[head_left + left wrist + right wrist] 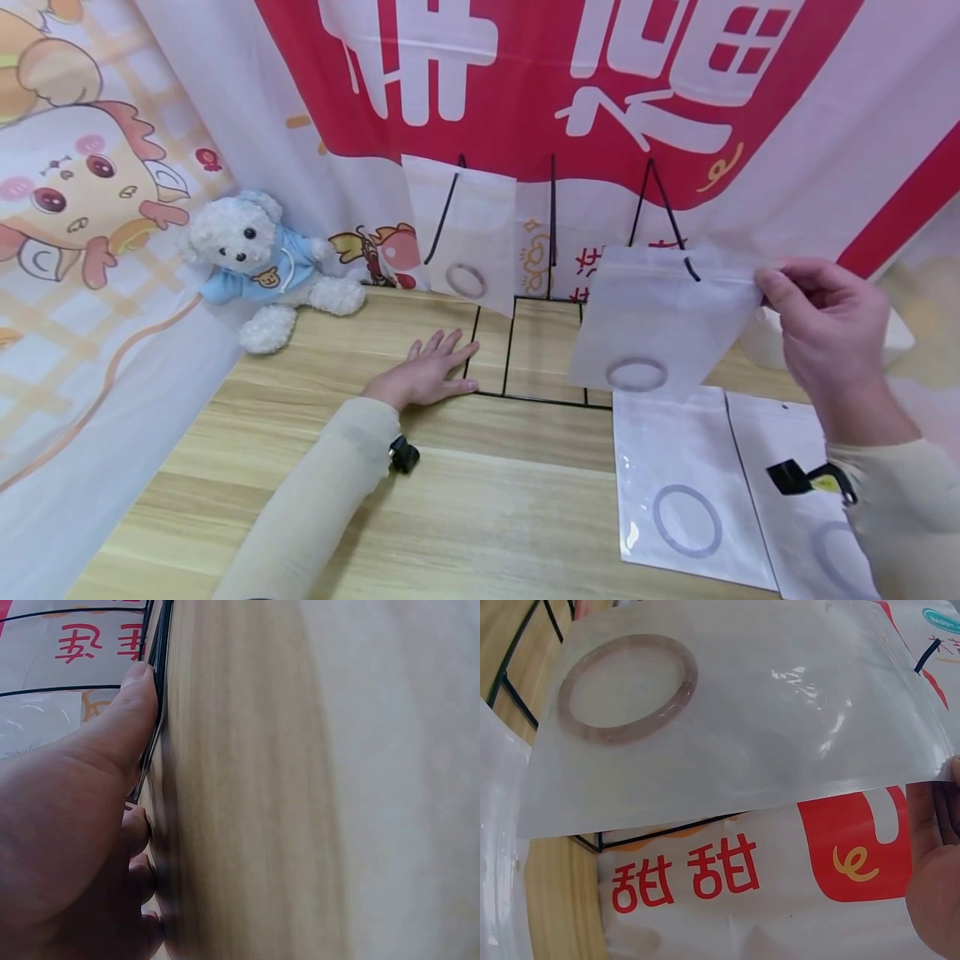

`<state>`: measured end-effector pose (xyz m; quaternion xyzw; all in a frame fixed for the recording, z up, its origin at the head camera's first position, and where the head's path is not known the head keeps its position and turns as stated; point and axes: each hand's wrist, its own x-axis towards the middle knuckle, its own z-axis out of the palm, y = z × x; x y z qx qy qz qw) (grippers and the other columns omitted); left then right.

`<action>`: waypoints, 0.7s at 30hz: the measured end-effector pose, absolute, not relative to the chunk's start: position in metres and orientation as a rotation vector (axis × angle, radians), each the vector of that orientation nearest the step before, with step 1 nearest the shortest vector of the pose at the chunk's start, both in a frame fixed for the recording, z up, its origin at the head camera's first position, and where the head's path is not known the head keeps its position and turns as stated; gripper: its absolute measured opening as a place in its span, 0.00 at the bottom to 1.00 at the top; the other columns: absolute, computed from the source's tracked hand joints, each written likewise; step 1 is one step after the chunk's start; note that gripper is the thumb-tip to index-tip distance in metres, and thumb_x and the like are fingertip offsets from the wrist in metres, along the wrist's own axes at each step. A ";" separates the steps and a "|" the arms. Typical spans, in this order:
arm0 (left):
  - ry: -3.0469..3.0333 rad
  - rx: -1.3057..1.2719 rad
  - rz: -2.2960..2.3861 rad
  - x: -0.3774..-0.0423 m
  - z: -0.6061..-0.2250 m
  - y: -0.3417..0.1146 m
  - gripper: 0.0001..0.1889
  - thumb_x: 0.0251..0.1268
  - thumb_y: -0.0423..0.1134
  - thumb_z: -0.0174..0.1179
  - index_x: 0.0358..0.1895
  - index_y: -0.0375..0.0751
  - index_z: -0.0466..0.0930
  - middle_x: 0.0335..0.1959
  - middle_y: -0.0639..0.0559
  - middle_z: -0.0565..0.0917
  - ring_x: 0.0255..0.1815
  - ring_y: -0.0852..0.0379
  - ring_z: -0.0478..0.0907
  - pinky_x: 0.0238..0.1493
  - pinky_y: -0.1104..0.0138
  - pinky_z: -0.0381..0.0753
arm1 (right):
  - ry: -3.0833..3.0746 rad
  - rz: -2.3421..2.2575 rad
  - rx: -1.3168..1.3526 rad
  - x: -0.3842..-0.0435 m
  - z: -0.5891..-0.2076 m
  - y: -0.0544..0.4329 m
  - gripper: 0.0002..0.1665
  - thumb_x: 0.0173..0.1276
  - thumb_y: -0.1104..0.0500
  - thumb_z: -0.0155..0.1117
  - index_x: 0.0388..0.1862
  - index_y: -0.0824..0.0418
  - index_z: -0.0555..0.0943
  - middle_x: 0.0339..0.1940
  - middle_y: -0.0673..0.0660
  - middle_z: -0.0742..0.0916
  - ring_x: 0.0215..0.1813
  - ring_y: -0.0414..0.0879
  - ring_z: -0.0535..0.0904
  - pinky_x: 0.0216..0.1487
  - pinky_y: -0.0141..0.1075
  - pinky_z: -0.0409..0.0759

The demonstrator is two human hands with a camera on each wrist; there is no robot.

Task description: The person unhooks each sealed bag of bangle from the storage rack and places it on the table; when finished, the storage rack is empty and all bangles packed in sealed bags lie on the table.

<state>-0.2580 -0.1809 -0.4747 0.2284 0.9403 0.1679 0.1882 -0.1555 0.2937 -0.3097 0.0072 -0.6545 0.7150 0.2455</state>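
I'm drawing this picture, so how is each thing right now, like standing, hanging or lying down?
Black rack: standing up
Pinched bag: on a hook, ring inside
Right hand: pinching that bag's top corner
Left hand: fingers spread, touching the rack's base
Other hanging bag: hung up
Two front bags: lying flat on the table
Teddy: sitting

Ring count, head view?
4 rings: one in the left hanging bag, one in the bag the right hand pinches, one in each table bag, the rightmost ring partly behind the sleeve. More may be hidden.

The left fingers (461, 353) lie spread and low, while the right fingers (825, 273) pinch, raised higher.
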 end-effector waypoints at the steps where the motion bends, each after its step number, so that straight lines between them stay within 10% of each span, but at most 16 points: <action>1: 2.646 0.645 0.475 -0.258 -0.475 -0.181 0.43 0.79 0.72 0.51 0.89 0.69 0.46 0.93 0.51 0.37 0.93 0.40 0.28 0.89 0.37 0.26 | -1.778 1.953 0.028 -0.154 -0.310 0.294 0.25 0.68 0.60 0.80 0.60 0.70 0.87 0.48 0.53 0.91 0.44 0.41 0.90 0.51 0.25 0.87; 21: 2.648 0.647 0.459 -0.259 -0.475 -0.180 0.43 0.80 0.71 0.51 0.90 0.69 0.45 0.93 0.51 0.36 0.93 0.40 0.27 0.89 0.37 0.25 | -1.685 1.870 0.052 -0.133 -0.311 0.285 0.19 0.67 0.68 0.78 0.54 0.78 0.87 0.45 0.59 0.92 0.41 0.44 0.91 0.49 0.27 0.88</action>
